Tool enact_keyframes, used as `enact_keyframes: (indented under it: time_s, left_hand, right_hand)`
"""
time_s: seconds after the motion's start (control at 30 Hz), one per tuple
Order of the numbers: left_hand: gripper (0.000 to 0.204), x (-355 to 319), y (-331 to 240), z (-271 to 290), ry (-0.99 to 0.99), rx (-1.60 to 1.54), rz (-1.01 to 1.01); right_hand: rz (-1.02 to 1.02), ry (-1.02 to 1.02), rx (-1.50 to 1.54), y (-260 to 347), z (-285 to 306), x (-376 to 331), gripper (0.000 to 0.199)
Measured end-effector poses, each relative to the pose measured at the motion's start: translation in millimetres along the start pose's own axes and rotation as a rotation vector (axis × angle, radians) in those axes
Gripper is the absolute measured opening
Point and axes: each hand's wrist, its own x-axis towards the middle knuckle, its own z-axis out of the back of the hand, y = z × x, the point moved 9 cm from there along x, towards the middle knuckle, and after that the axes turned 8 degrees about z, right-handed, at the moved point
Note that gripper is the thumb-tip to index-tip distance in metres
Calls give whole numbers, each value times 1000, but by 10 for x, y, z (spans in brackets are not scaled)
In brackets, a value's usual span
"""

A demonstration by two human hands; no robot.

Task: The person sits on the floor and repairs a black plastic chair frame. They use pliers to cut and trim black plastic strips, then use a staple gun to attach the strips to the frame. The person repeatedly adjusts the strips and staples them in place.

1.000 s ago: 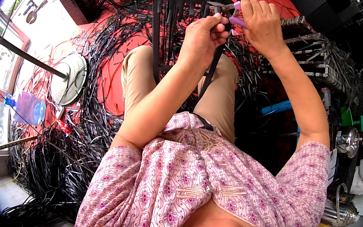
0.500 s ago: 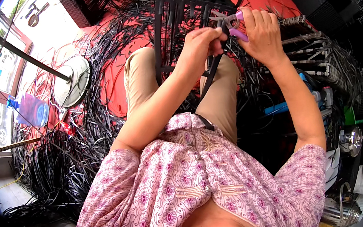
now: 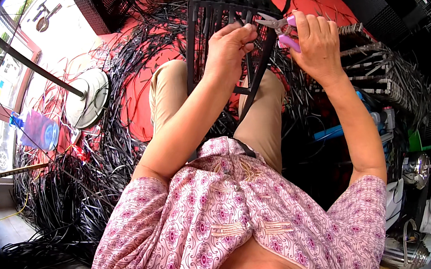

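A black woven basket frame [image 3: 206, 31] made of flat plastic strips rests on my knees, upright in front of me. My left hand [image 3: 228, 50] grips one of its black vertical strips near the top edge. My right hand [image 3: 316, 46] holds pink-handled pliers [image 3: 283, 28], whose metal jaws point left and meet the frame beside my left fingers. Both forearms reach up from my patterned pink shirt.
Loose black plastic strips [image 3: 70, 199] lie heaped on the red floor mat [image 3: 138, 96] to my left. A round metal stand base [image 3: 89, 97] and a clear plastic bag [image 3: 38, 129] lie left. Woven black pieces [image 3: 384, 78] stack on the right.
My view has shifted slightly; both hands stay at the top of the frame, with the pliers' jaws now closer to my left fingers.
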Motion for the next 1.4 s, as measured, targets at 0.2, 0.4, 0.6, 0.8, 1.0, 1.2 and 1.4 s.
enact_keyframes:
  time_s: [0.2,0.4,0.6,0.8,1.0,1.2,1.4]
  left_hand:
    - [10,-12,-97,-113,64,-130,-31]
    - [7,0,-149,-124,37,-187,4]
    - [4,-29,-201,-156,20,-215,32]
    - [7,-7,-161,-76,18,-245,82]
    - [11,73,-199,-100,40,-232,59]
    - [27,-75,30,274,41,375,202]
    - [24,-66,-110,326,-47,70,25]
  right_hand:
    - [25,-34,-8,51,53,119,55]
    - [33,-40,-53,118,44,269,47]
    - [126,-33,-47,98,-67,443,43]
    - [107,74,-95,146,-259,447,29]
    - [115,17,27,78,-332,413,16]
    - [-8,126,86,55,-123,218,56]
    - [-83,67,35,75,185,189,74]
